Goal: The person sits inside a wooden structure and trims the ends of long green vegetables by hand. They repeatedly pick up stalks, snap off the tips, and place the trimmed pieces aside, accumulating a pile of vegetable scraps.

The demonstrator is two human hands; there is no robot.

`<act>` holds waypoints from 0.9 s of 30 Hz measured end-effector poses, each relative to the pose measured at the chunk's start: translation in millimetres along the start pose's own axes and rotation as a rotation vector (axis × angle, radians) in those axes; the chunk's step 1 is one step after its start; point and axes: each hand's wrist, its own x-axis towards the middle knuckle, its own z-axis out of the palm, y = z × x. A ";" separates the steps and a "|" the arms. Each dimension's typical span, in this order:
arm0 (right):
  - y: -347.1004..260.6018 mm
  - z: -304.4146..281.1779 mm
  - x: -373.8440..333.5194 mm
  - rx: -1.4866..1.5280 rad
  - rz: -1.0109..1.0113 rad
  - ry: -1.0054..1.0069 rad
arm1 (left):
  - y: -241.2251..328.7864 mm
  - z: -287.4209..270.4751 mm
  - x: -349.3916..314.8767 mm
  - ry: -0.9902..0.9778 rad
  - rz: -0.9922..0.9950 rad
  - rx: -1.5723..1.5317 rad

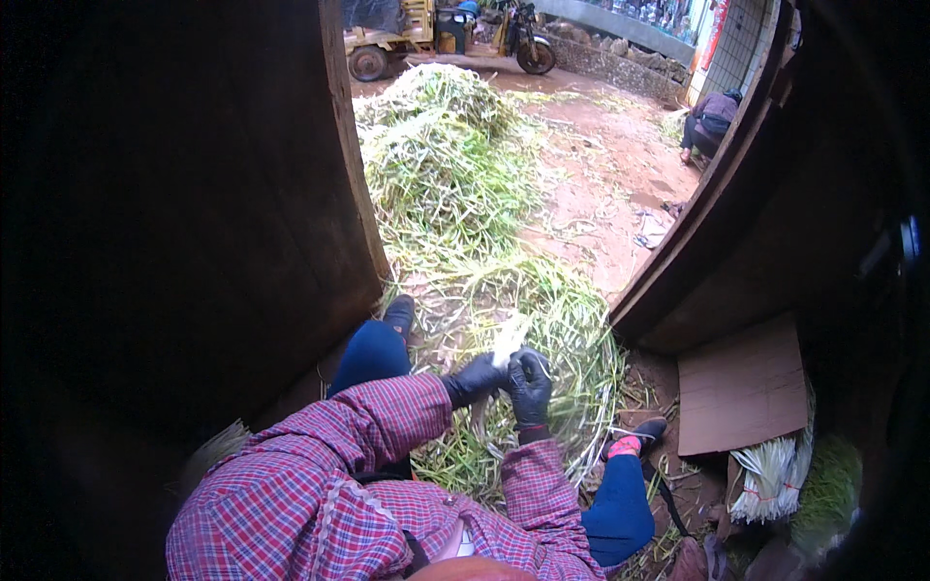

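Observation:
Both my hands wear black gloves and meet in front of me, above a heap of green and pale leaf trimmings (581,339). My left hand (471,381) is closed around a bunch of white stalks (510,337) whose bright ends stick up past the fingers. Close against it, my right hand (530,389) has its fingers bent and pressed together at the base of the stalks. A thin pale strand shows by its fingertips; what exactly they pinch is too small to make out.
A large trimmings pile (436,165) spreads beyond the doorway. Dark door panels (194,194) flank me. At right, cardboard (741,392) leans by tied white stalks (765,481) and a green bundle (826,484). Outside are a three-wheeled cart (407,34) and a crouching person (712,118).

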 end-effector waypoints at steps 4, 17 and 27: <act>-19.8 -13.9 -17.0 0.315 0.678 -0.426 | 17.7 -31.8 10.4 -0.072 0.290 0.205; 75.9 -170.6 -63.6 -0.827 0.841 -0.374 | 81.9 -95.3 3.7 0.255 0.190 -0.296; 12.8 -8.0 -37.7 0.011 0.573 -0.423 | 69.3 -39.8 4.4 0.199 0.146 -0.299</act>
